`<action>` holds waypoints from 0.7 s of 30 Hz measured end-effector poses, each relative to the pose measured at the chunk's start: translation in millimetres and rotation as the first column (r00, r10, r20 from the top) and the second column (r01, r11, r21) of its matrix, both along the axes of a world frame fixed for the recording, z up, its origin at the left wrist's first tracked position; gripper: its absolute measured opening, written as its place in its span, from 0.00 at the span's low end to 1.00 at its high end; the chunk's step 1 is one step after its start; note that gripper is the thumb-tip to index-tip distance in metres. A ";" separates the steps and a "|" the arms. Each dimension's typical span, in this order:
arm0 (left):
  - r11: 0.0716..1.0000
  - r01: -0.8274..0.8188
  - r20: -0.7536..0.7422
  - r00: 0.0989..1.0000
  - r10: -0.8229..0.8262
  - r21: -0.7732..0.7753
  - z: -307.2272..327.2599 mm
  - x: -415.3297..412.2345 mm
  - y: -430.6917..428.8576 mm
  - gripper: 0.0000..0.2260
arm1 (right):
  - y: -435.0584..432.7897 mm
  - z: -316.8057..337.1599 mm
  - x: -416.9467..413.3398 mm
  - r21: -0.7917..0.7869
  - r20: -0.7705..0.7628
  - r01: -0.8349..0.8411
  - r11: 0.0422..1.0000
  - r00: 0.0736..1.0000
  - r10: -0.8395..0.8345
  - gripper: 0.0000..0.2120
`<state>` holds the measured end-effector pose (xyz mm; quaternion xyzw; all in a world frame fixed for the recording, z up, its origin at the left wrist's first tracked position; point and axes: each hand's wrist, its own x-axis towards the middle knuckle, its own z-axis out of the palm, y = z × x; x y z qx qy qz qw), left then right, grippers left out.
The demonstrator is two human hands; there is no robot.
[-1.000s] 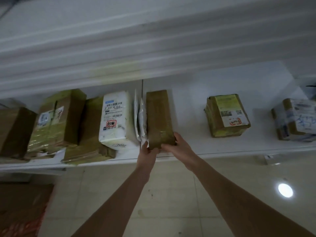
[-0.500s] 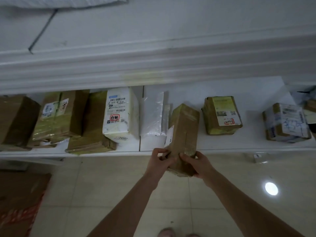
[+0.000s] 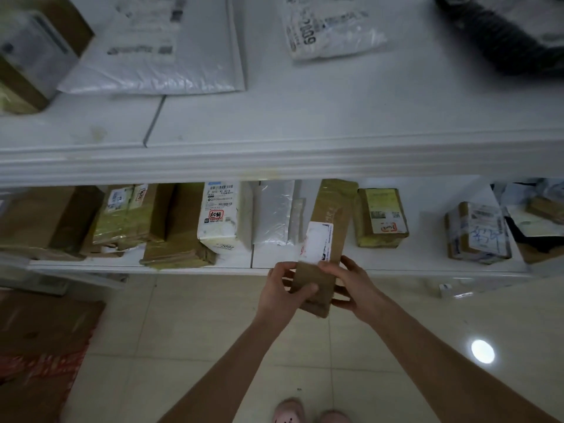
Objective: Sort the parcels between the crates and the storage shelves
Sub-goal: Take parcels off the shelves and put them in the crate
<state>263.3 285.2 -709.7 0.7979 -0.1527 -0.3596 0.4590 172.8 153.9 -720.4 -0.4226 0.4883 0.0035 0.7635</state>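
The parcel [image 3: 334, 209], a long brown carton with a white label [image 3: 317, 242] turned up toward the head camera, is held by its near end out over the floor [image 3: 213, 331], just in front of the lower shelf [image 3: 427, 257]. Its far end reaches in over the shelf edge, between a thin clear bag [image 3: 273, 215] on its left and a small yellow-taped box [image 3: 380, 218] on its right. I cannot tell whether that end rests on the board or hangs above it. Both hands have it: the left hand [image 3: 279, 290] wraps the left edge with the thumb laid across the top face, and the right hand [image 3: 352, 283] cups the right edge with the thumb at the label's lower corner. Each grip is closed round the carton and neither is free. Holding it label-up and by the end looks meant for reading the label while keeping its length lined up with the gap. That gap seems a natural slot for so narrow a shape, since to the left the shelf is packed with a white packet [image 3: 219, 215] and brown boxes [image 3: 122, 215] standing side by side. Farther right, a box with blue scrawl [image 3: 477, 235] sits apart. The upper shelf [image 3: 305, 126] overhangs all this and carries a flat mailer [image 3: 158, 47].
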 end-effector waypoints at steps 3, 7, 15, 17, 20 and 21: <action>0.981 -0.179 -0.337 0.931 0.143 -0.079 18.8 14.0 9.2 0.06 | 0.2 6.6 -11.8 0.182 0.165 -0.013 0.983 0.986 -0.018 0.27; 0.996 -0.066 -0.596 0.803 0.023 -0.051 25.9 22.2 26.2 0.22 | 6.8 11.0 -15.8 0.347 0.385 -0.124 0.930 0.923 -0.021 0.25; 0.984 -0.130 -0.429 0.901 0.067 -0.118 39.8 19.9 38.2 0.23 | 5.4 33.1 -5.8 0.004 0.234 -0.097 0.995 0.968 0.093 0.29; 0.986 -0.140 -0.351 0.931 0.102 -0.087 39.8 21.7 39.1 0.22 | 6.7 36.9 -2.7 -0.043 0.194 -0.083 0.996 0.977 0.090 0.29; 0.983 -0.162 -0.266 0.955 0.133 -0.090 37.7 24.2 41.4 0.22 | 11.9 41.7 3.3 -0.072 0.134 -0.108 0.991 0.984 0.117 0.24; 0.983 -0.163 -0.238 0.961 0.139 -0.085 38.0 25.0 42.6 0.23 | 14.2 43.7 5.7 -0.069 0.100 -0.123 0.990 0.987 0.129 0.24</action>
